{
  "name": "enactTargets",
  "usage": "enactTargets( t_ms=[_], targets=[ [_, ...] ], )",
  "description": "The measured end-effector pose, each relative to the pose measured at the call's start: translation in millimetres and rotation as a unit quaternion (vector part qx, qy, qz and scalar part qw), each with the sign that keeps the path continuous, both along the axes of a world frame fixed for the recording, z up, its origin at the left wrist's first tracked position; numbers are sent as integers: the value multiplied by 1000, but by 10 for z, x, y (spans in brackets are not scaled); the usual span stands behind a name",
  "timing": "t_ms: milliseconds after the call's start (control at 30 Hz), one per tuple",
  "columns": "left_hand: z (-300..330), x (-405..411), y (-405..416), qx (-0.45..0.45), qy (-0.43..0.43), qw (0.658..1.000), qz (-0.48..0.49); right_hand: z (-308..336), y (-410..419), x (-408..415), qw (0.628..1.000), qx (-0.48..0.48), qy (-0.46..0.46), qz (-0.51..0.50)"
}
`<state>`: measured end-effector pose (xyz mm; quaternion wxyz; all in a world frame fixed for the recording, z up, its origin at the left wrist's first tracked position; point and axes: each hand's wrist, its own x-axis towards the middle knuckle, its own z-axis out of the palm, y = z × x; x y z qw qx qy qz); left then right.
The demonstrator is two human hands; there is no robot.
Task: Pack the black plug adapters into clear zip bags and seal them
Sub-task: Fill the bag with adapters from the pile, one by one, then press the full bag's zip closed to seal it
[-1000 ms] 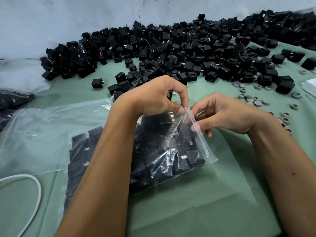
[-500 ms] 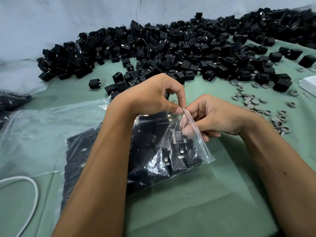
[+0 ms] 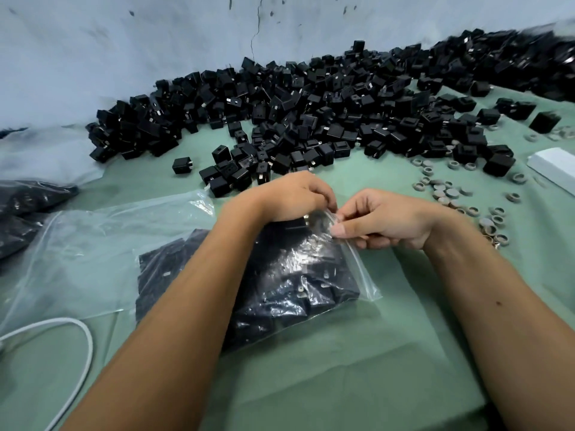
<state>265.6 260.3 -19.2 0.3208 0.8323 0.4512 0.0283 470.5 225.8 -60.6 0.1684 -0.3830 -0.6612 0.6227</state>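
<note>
We see the zip bag, full of adapters, lying mid-table. Left hand and right hand both pinch its seal strip. Loose adapters heap along the far edge; grey rings lie right.

My forearms reach in from 6 o'clock, converge mid-frame. My left hand at 11 o'clock of right, knuckles up, fingers curled, tips pinching. My right hand palm down, thumb and forefinger pinching, other fingers tucked under. Fingertips of both nearly touching.
</note>
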Motion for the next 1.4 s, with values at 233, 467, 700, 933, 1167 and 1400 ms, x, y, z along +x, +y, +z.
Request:
enactTargets(
  t_ms=[233, 467, 700, 933, 1167, 1400],
  targets=[
    [53, 125, 15, -22, 65, 998, -12, 99, -15, -21, 998, -14, -45, -46],
    [79, 46, 59, -50, 72, 996, -2, 220, 40, -2, 988, 5, -109, -113],
    [71, -95, 109, -54, 36, 998, 13, 259, 142, -181, 959, 129, -167, -192],
    [42, -591, 33, -53, 5, 998, 45, 307, 293, -579, 932, 227, -217, -181],
    [13, -891, -110, -30, 29, 992, 117, 253, 289, -751, 951, 233, -155, -134],
    [-57, -648, -98, -14, -162, 984, 69, 186, 148, -388, 946, 213, -202, -136]
  ],
)
